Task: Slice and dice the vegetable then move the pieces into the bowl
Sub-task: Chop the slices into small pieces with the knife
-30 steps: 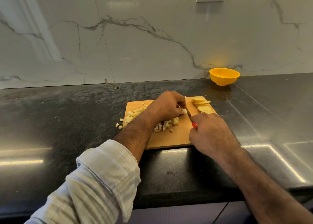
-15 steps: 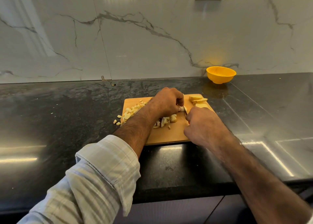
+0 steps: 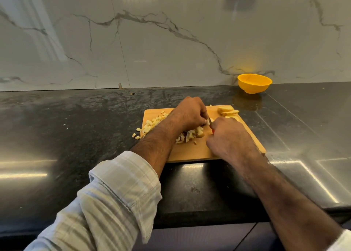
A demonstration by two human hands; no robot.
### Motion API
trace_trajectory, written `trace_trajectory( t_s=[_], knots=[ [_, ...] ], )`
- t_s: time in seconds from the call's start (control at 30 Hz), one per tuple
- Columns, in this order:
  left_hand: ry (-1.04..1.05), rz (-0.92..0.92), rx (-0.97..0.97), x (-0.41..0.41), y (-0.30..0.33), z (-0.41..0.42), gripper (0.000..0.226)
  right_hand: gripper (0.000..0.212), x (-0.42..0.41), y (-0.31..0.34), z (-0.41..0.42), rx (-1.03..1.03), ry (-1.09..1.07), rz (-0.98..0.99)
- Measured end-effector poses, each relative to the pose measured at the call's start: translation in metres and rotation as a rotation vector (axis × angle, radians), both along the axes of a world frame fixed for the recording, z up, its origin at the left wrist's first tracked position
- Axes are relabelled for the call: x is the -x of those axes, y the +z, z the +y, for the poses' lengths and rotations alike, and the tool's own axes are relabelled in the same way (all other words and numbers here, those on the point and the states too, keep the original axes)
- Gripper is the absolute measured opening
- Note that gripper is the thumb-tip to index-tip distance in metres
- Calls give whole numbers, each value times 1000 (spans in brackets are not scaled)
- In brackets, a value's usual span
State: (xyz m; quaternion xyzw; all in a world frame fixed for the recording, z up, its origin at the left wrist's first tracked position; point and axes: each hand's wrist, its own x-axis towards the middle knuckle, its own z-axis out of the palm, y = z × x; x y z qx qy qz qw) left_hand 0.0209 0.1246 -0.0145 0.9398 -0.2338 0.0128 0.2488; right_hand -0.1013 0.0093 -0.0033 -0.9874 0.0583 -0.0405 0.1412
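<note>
A wooden cutting board lies on the dark stone counter, and both hands are close together over its middle. The left hand is curled down over the piece being cut, fingertips tucked under and pressing on it; the piece itself is almost wholly hidden beneath them. The right hand is closed round a knife, whose short blade shows in the narrow gap between the two hands, with a speck of red handle at the fist.

Pale diced pieces are heaped on the left part of the board, more lie just under the left wrist, and a few have spilled off the left edge onto the counter. A few slices sit stacked at the far right corner of the board. The yellow bowl stands farther back to the right, against the marble wall, well apart from the board.
</note>
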Motion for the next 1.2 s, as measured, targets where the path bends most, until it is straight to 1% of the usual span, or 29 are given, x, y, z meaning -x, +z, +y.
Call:
trace_trajectory(
  t_s=[0.07, 0.17, 0.27, 0.4, 0.5, 0.63, 0.8, 0.93, 1.07, 1.2],
  knots=[
    [-1, -10, -22, 0, 2, -2, 10, 28, -7, 4, 3, -21, -13, -4],
    [9, -20, -48, -1, 3, -5, 10, 31, -9, 7, 4, -23, -6, 24],
    [12, -26, -60, -1, 1, -6, 11, 32, 5, 7, -2, -8, 16, 43],
    [-9, -30, -41, 2, 1, -2, 14, 40, 29, 12, -8, -10, 34, 113],
    [-9, -17, 16, 3, 4, 5, 16, 40, 31, 17, -11, 5, 26, 46],
    [2, -6, 25, 2, 4, 7, 16, 41, 19, 17, -6, -2, 23, -7],
    [20, 43, 50, 0, 4, 8, 12, 34, -8, 5, 6, -4, 3, 13],
    [26, 34, 25, 1, 5, 5, 9, 28, -16, 6, 8, -1, 4, -14],
    [34, 15, -5, 3, 6, 2, 6, 31, 0, 7, 5, 11, 17, 45],
    [29, 20, -7, 7, 6, 3, 8, 41, 34, 14, 1, -15, 45, 125]
  ],
)
